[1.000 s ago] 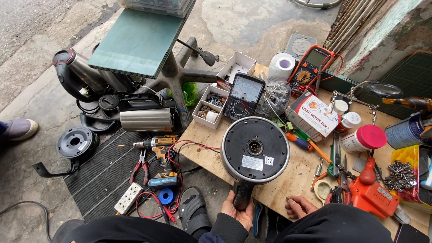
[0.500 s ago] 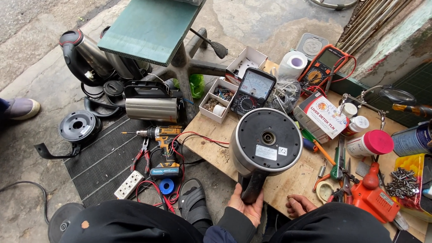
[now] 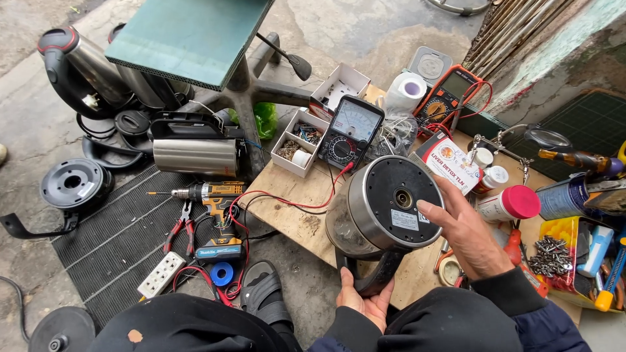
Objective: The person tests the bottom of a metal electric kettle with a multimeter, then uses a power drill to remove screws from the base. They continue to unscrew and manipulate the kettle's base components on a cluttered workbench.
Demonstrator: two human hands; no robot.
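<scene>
Outdoor repair workshop: multimeters (image 3: 353,132), cordless drill (image 3: 212,195), dismantled kettles (image 3: 195,148).

A low unfinished wooden board (image 3: 306,218) is serving as a bench across the middle and right of the frame. Lying on it are a black analogue multimeter (image 3: 349,133), a white compartmented cardboard box (image 3: 298,145), a white paper roll (image 3: 405,92) and an orange digital multimeter (image 3: 448,96). At lower left, a black ribbed rubber mat (image 3: 114,244) is carrying a cordless drill (image 3: 212,195), red-handled pliers (image 3: 181,227) and a white power strip (image 3: 161,274) on the grey concrete ground (image 3: 26,150).
</scene>
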